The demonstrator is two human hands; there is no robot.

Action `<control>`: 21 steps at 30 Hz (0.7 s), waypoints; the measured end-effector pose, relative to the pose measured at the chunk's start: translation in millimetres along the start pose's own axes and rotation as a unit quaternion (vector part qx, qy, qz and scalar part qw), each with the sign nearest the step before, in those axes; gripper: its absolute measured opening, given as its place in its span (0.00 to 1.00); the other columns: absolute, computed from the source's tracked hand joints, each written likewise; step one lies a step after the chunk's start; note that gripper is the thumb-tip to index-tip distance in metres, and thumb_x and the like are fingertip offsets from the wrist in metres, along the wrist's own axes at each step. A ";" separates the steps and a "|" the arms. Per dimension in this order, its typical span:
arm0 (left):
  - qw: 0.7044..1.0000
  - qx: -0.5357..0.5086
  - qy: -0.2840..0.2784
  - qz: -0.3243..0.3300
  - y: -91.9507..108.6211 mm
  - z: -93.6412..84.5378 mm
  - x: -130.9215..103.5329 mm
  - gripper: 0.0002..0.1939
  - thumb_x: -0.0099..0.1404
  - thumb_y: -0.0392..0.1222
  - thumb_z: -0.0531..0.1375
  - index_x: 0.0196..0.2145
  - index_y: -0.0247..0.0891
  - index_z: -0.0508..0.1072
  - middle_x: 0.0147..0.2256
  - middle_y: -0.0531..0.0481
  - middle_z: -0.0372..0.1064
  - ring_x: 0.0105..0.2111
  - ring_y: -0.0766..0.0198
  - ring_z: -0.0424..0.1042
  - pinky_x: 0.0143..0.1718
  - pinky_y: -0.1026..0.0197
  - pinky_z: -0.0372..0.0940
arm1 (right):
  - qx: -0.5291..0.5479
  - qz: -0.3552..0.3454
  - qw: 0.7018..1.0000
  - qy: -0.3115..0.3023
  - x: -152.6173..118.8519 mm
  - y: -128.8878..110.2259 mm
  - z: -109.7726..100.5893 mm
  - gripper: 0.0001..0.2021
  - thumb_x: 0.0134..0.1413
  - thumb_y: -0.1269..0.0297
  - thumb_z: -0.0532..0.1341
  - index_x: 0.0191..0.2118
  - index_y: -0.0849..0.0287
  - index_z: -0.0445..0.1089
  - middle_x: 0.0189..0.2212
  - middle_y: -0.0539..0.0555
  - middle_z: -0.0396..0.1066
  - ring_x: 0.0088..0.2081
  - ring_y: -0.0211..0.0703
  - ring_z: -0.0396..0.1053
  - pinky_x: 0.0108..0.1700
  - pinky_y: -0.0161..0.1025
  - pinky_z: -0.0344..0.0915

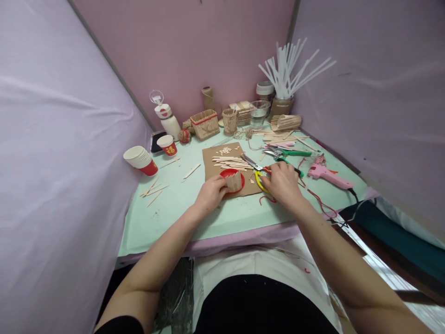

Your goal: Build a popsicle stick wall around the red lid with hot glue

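My left hand (212, 191) pinches a small piece made of short wooden strips (234, 182), held over a round red lid (227, 173) at the front of a brown cardboard sheet (210, 163). Closed around the handle area of the red-handled scissors (253, 162) is my right hand (283, 182); the blades point up and left toward the wooden sticks (231, 163). A yellow ring-shaped handle (259, 182) shows beside its fingers. Small wood bits (224, 150) lie farther back on the cardboard.
Paper cups (141, 160) stand at the left. Along the back are a woven-look basket (205, 124), a water cup (258, 115) and white sticks in a jar (281, 106). Green-handled pliers (295, 152) and a pink glue gun (328, 175) with its cord lie at the right.
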State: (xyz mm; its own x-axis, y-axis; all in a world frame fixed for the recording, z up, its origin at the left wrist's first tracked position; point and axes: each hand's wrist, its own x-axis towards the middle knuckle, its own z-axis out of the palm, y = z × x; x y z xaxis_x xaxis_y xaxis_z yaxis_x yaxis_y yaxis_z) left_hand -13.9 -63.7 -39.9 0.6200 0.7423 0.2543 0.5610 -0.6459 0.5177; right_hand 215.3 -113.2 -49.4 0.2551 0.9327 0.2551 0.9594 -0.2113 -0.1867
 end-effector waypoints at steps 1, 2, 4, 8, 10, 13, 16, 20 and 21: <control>1.000 0.001 0.000 0.000 -0.3 0.0 0.4 0.07 0.63 0.35 0.57 0.31 0.39 0.76 0.35 0.47 0.71 0.38 0.60 0.69 0.39 0.60 0.63 | -0.001 0.001 1.000 0.008 -1.3 -1.1 -0.8 0.17 0.56 0.56 0.57 0.44 0.65 0.70 0.44 0.67 0.67 0.46 0.59 0.61 0.42 0.47 0.56; 1.000 0.003 0.000 0.001 -0.6 0.1 0.8 0.07 0.63 0.35 0.57 0.31 0.39 0.76 0.35 0.47 0.71 0.38 0.60 0.69 0.40 0.60 0.63 | -0.002 0.000 1.000 0.014 -2.4 -2.1 -1.4 0.17 0.56 0.56 0.57 0.44 0.64 0.70 0.43 0.66 0.67 0.46 0.59 0.61 0.42 0.47 0.56; 1.000 0.008 -0.002 0.006 -1.2 0.3 1.5 0.07 0.63 0.35 0.57 0.31 0.39 0.76 0.35 0.47 0.71 0.38 0.59 0.69 0.40 0.60 0.63 | -0.003 -0.002 1.000 0.019 -4.1 -3.4 -1.9 0.16 0.56 0.56 0.57 0.44 0.63 0.70 0.44 0.65 0.67 0.46 0.58 0.60 0.43 0.48 0.55; 1.000 0.012 -0.009 0.007 -1.5 -0.1 2.4 0.08 0.63 0.35 0.57 0.31 0.38 0.77 0.35 0.46 0.70 0.38 0.59 0.69 0.39 0.60 0.63 | 0.008 -0.003 1.000 0.030 -6.7 -3.1 -0.9 0.17 0.56 0.55 0.57 0.45 0.62 0.70 0.45 0.64 0.68 0.47 0.58 0.60 0.46 0.49 0.53; 1.000 0.008 -0.010 0.004 -1.4 -0.4 2.5 0.08 0.63 0.36 0.57 0.32 0.38 0.77 0.36 0.46 0.71 0.38 0.59 0.69 0.39 0.60 0.63 | 0.015 -0.003 0.999 0.038 -8.3 -2.6 -0.7 0.17 0.56 0.55 0.57 0.46 0.61 0.70 0.46 0.64 0.67 0.47 0.58 0.60 0.48 0.50 0.52; 1.000 0.009 -0.013 -0.003 -1.5 -0.9 2.5 0.08 0.63 0.36 0.57 0.32 0.38 0.77 0.36 0.46 0.70 0.37 0.60 0.69 0.39 0.60 0.63 | 0.022 -0.003 0.999 0.041 -11.2 -1.7 -2.5 0.17 0.56 0.56 0.57 0.47 0.61 0.70 0.46 0.63 0.67 0.48 0.58 0.59 0.50 0.51 0.50; 1.000 0.008 -0.016 0.001 -1.8 -1.3 2.2 0.08 0.63 0.37 0.58 0.32 0.38 0.77 0.36 0.46 0.70 0.37 0.59 0.69 0.39 0.59 0.63 | 0.030 -0.002 0.999 0.037 -13.5 2.9 -7.4 0.18 0.56 0.55 0.57 0.48 0.60 0.69 0.47 0.63 0.67 0.48 0.59 0.60 0.51 0.52 0.50; 1.000 0.001 -0.012 0.003 -1.7 -1.2 1.7 0.08 0.63 0.36 0.58 0.31 0.38 0.77 0.35 0.45 0.70 0.37 0.59 0.68 0.39 0.59 0.63 | 0.026 0.023 0.999 0.041 -13.9 24.1 -17.9 0.20 0.57 0.51 0.56 0.48 0.60 0.69 0.48 0.65 0.66 0.50 0.62 0.60 0.50 0.55 0.51; 1.000 -0.003 -0.010 0.003 -1.5 -1.0 1.6 0.08 0.63 0.36 0.58 0.31 0.38 0.77 0.35 0.45 0.70 0.37 0.59 0.69 0.39 0.59 0.63 | 0.019 0.037 0.998 0.043 -13.7 32.5 -21.2 0.20 0.57 0.51 0.56 0.48 0.60 0.69 0.49 0.66 0.66 0.50 0.63 0.60 0.50 0.56 0.52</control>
State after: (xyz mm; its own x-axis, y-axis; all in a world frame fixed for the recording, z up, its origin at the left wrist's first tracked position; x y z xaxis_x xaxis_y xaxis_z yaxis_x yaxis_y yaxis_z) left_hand -14.3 -61.3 -39.5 0.6341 0.7347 0.2412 0.5540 -0.6493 0.5210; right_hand 245.6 -139.0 -38.9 0.3352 0.8863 0.3194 0.9329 -0.2650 -0.2437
